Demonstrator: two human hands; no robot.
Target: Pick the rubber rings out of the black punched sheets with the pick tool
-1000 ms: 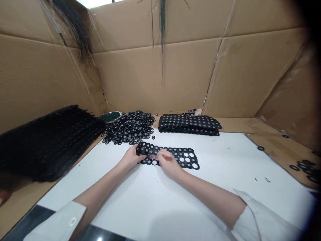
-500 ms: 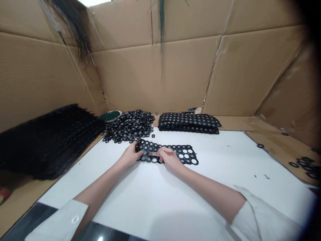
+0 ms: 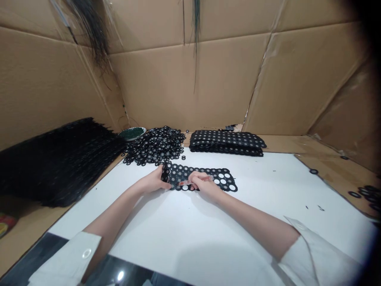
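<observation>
A black panel of joined rings [image 3: 183, 172] lies flat on the white board. White shows through several larger holes at its right end. My left hand [image 3: 154, 180] grips the panel's left end, its thumb along the near edge and the fingertips hidden behind. Held in the closed fingers of my right hand [image 3: 205, 185] is a slim, clear-and-red stick-like tool [image 3: 183, 183]. Its left tip is over the rings near my left thumb; I cannot tell whether it touches them.
A heap of loose black rings [image 3: 156, 145] lies behind the panel, beside a bowl of dark green bits [image 3: 133, 133]. Stacked ring panels [image 3: 228, 140] stand at the back. Black strands [image 3: 59, 161] pile up at left; more rings [image 3: 369, 192] lie far right. Cardboard walls [image 3: 190, 87] enclose the board.
The view has tilted and shifted slightly. The left tip of the tool sits a little nearer the panel's front edge. Both hands keep their hold.
</observation>
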